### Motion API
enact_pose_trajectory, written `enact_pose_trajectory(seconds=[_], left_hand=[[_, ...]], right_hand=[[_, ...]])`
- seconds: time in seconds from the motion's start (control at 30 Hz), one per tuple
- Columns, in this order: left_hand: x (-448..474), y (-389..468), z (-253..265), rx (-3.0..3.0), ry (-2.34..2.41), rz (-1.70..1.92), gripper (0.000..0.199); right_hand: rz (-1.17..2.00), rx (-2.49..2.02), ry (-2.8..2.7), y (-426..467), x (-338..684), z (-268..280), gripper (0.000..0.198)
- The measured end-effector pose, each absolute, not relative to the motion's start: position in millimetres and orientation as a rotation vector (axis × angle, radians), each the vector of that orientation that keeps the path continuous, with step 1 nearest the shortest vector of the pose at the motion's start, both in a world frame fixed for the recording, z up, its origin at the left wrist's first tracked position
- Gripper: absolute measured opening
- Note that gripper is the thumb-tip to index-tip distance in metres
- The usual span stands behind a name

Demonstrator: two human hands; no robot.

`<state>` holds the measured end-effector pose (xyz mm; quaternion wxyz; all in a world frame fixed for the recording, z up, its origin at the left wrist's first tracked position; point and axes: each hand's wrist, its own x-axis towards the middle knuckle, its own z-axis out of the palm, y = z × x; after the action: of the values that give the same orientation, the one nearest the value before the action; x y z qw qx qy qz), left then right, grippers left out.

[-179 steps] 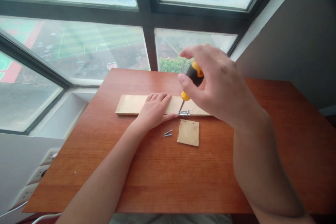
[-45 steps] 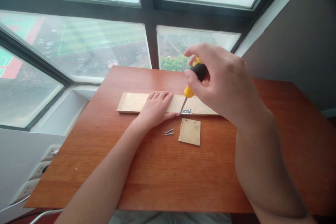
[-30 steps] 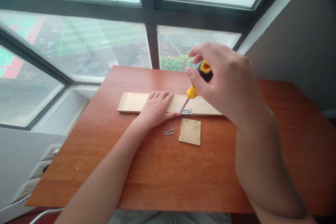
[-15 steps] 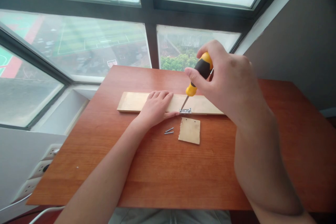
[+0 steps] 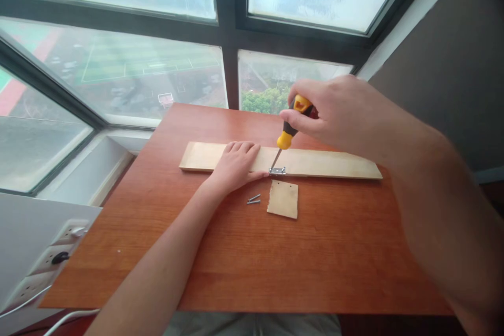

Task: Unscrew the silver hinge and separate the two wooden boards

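Observation:
My right hand (image 5: pixel 315 107) is closed round the handle of a yellow and black screwdriver (image 5: pixel 285 139). The screwdriver leans, its tip down at the left end of a small metal hinge (image 5: pixel 277 171) on the near edge of a long pale wooden board (image 5: pixel 323 163). Across the board lies my left hand (image 5: pixel 236 165), fingers bent toward its far edge and thumb along the near edge, touching or very close to the hinge. In front of the hinge rests a small square wooden piece (image 5: pixel 282 200) with two holes. Left of it lie a few loose screws (image 5: pixel 254 199).
All of this is on a reddish-brown table (image 5: pixel 244 262). Large windows with a dark frame (image 5: pixel 232 37) stand behind it. Wall sockets (image 5: pixel 59 257) with plugs and white cables are at the lower left, and a grey wall is at the right.
My right hand has turned with the screwdriver handle, and its wrist and forearm have swung out to the right, uncovering the board's right end. My left hand stays on the board.

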<state>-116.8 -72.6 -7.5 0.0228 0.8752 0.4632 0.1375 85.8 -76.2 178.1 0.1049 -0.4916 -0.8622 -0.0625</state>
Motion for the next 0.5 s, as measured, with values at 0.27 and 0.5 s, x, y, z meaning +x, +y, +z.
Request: enact_pose_trajectory(seconds=[0.27,0.5], left_hand=[[-118.2,-72.4,-8.3,2.722,1.431,0.437,0.066],[-118.3,-73.3,-8.9,2.715,1.428,0.45,0.065]], right_hand=[[-0.062,-1.31,-2.688,-77.5,85.4,188.0,0.02],[-0.047,-1.325,-2.731,-81.2,81.4,183.1,0.013]])
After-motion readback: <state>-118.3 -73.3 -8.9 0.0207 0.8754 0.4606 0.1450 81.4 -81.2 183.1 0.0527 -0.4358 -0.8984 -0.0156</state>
